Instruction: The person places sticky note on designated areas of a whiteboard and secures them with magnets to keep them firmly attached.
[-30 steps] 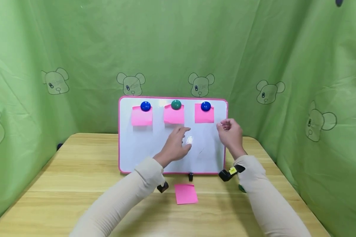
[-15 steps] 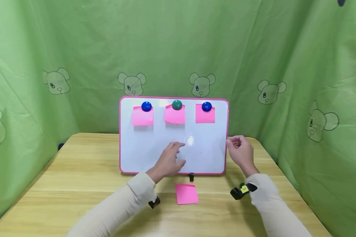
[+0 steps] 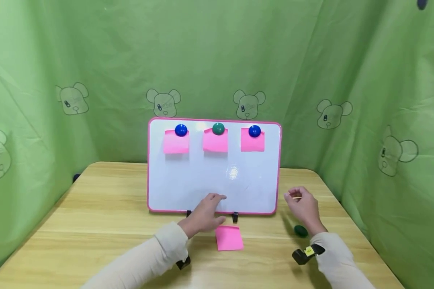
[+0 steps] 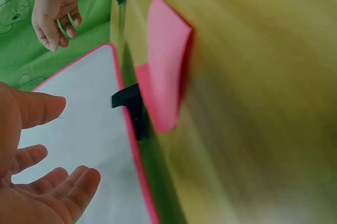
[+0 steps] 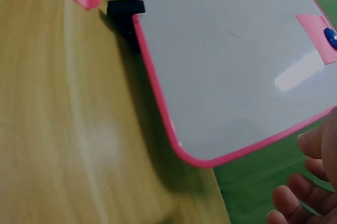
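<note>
My left hand [image 3: 204,213] hovers in front of the lower edge of a pink-framed whiteboard [image 3: 202,176], its thumb and fingers spread around nothing. Just beyond its thumb a pink sticky note [image 3: 230,239] lies on the table; the left wrist view shows that note [image 4: 168,61] curling up from the wood. Right of the board, my right hand [image 3: 304,208] hangs in the air with loosely bent fingers and holds nothing. Close below it a green magnet [image 3: 301,230] rests on the table.
Along the board's top, a blue magnet [image 3: 181,130], a green magnet [image 3: 218,128] and another blue magnet [image 3: 254,131] each pin a pink note. Black feet [image 3: 235,217] prop up the board. A green curtain [image 3: 202,60] surrounds the wooden table [image 3: 94,224].
Both hands have come down from the board toward the table, the right one also moving outward to the right. The loose green magnet, earlier mostly hidden by the right arm, now shows.
</note>
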The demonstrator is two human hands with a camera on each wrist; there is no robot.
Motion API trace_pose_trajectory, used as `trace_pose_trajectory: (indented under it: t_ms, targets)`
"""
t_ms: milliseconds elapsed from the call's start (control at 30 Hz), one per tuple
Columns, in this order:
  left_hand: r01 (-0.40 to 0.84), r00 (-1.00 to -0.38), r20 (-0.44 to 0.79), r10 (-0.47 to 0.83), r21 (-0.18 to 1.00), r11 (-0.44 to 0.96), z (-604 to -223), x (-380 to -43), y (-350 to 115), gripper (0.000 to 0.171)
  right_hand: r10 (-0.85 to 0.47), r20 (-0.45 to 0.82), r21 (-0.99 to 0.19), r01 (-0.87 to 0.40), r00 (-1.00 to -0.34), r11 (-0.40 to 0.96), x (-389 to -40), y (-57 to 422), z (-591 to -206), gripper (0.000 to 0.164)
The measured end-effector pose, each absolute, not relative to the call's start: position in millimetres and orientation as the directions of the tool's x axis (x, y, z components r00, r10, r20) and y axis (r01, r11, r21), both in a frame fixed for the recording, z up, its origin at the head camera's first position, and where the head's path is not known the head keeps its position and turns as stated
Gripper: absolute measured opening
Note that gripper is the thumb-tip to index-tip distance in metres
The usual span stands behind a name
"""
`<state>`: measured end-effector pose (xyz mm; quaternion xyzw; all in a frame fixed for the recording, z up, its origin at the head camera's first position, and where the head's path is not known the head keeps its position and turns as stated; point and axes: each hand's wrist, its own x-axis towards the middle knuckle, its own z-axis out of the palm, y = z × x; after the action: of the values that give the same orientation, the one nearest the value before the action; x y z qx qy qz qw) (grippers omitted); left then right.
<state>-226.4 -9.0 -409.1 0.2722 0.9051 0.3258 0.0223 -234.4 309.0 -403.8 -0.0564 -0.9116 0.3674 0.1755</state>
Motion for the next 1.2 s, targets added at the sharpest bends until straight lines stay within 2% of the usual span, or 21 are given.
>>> trace_pose_trajectory:
  t_ms: [233,533,767,967,1200]
  targets:
    - [0.475,-0.837,0.048,0.544,0.556,0.682,-420.3,-221.4,-8.5,0.061,0.160,0.184,-0.639,0.006,-0.970,0.769,-226.5,318.8,-418.2,0.038]
    - [0.479,-0.821,-0.039,0.570,0.497,0.724,-427.5,-212.9,-9.4,0.057,0.027,0.116,-0.539,-0.040,-0.993,0.841,-221.3,326.0,-431.0,0.041]
    - [0.526,-0.793,-0.056,0.607,0.441,0.727,-433.7,-215.6,-8.5,0.051,0.011,0.019,-0.546,-0.001,-1.000,0.838,-220.2,326.5,-435.7,0.042]
    - [0.552,-0.778,-0.059,0.625,0.411,0.726,-438.7,-216.8,-8.4,0.048,0.007,0.012,-0.547,0.000,-1.000,0.837,-218.5,324.7,-433.4,0.041]
    - [0.607,-0.750,-0.035,0.661,0.361,0.708,-441.5,-216.4,-7.8,0.045,0.006,-0.011,-0.493,0.010,-1.000,0.870,-216.1,327.6,-430.6,0.043]
